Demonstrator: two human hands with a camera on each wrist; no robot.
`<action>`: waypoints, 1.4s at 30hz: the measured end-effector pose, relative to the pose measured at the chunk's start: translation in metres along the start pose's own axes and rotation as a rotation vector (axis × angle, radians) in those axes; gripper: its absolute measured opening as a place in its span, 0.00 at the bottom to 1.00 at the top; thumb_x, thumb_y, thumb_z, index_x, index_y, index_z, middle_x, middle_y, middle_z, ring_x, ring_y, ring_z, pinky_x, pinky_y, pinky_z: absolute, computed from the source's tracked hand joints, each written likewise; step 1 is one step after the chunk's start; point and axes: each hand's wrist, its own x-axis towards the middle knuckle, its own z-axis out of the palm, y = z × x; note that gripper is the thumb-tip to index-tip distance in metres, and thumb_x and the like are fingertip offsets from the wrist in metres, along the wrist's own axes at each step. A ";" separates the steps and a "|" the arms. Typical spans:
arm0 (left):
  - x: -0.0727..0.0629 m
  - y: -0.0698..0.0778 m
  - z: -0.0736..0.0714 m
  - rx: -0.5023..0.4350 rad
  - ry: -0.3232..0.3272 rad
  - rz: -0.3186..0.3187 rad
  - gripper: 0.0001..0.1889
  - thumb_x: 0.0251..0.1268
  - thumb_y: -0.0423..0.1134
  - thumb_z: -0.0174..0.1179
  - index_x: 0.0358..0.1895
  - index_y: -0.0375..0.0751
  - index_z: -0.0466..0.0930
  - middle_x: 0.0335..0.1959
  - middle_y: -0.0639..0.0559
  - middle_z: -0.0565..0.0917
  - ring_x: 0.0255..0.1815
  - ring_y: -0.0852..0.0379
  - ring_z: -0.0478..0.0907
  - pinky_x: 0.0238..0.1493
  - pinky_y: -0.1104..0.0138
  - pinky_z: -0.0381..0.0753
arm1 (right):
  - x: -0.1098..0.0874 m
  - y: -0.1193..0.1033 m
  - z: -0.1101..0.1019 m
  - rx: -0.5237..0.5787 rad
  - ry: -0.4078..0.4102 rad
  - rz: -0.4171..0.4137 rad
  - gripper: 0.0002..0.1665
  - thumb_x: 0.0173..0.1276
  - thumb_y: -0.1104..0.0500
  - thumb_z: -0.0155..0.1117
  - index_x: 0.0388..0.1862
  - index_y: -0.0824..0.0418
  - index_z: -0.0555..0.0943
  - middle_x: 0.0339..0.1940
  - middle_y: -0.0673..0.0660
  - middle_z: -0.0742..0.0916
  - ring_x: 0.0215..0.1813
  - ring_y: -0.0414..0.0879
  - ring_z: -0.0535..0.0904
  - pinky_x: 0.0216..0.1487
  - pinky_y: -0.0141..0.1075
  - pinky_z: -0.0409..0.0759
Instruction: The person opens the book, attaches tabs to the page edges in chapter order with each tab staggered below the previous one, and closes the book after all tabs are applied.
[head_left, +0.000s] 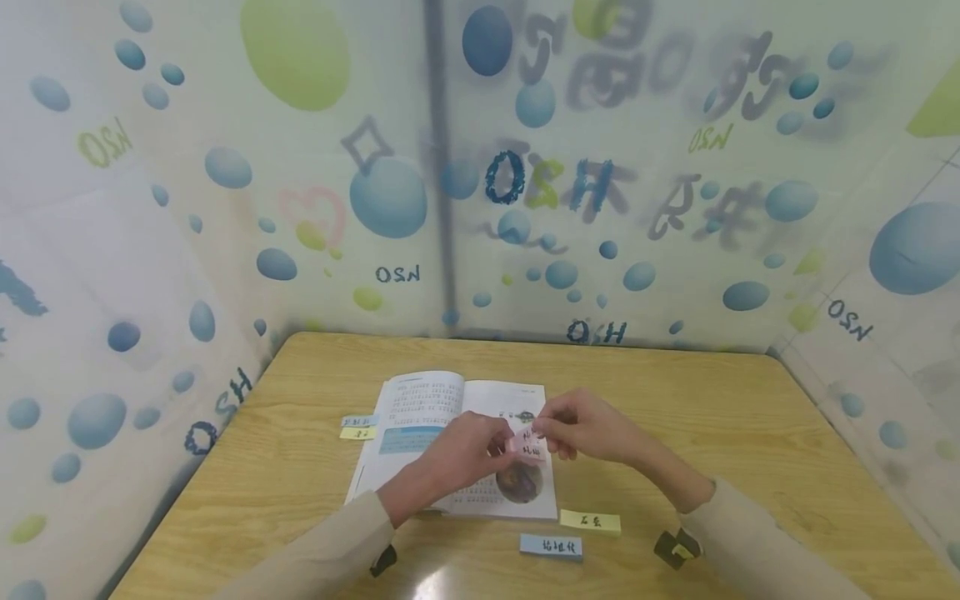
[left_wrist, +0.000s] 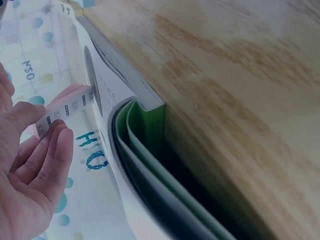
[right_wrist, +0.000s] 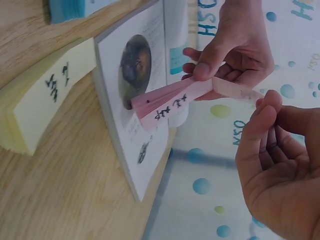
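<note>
Over the open book, my left hand pinches a pad of pink sticky notes between thumb and fingers. Dark handwriting marks the pad's front, and its layers fan apart slightly at one end. My right hand pinches the far end of a single pink sticky note, which is lifted away from the pad and still joins it near my left thumb. In the left wrist view, the pad's printed back faces the camera. Below the hands, a round dark picture shows on the right page.
A yellow sticky-note pad and a blue sticky-note pad, both with handwriting, lie near the book's lower right corner. Blue and yellow tabs stick out from its left edge. Bubble-printed walls enclose the wooden table.
</note>
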 end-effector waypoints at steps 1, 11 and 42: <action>0.000 0.000 0.000 0.005 -0.004 -0.006 0.05 0.65 0.40 0.71 0.35 0.46 0.85 0.27 0.62 0.84 0.26 0.71 0.76 0.28 0.75 0.77 | 0.000 -0.002 -0.001 0.002 0.004 -0.007 0.12 0.79 0.61 0.59 0.37 0.67 0.85 0.22 0.51 0.82 0.22 0.43 0.76 0.24 0.34 0.77; -0.005 -0.005 -0.011 0.009 -0.034 -0.050 0.08 0.66 0.42 0.71 0.42 0.44 0.86 0.30 0.62 0.85 0.30 0.70 0.77 0.33 0.73 0.79 | -0.005 -0.008 -0.022 -0.003 0.126 -0.023 0.10 0.79 0.59 0.60 0.37 0.59 0.85 0.24 0.58 0.83 0.24 0.46 0.77 0.25 0.35 0.79; -0.057 -0.016 -0.011 -0.218 -0.135 0.218 0.02 0.66 0.40 0.69 0.38 0.48 0.88 0.31 0.71 0.84 0.31 0.77 0.78 0.34 0.76 0.82 | -0.025 0.039 -0.034 0.004 0.211 0.133 0.11 0.77 0.58 0.62 0.37 0.64 0.84 0.27 0.64 0.83 0.26 0.47 0.77 0.27 0.35 0.80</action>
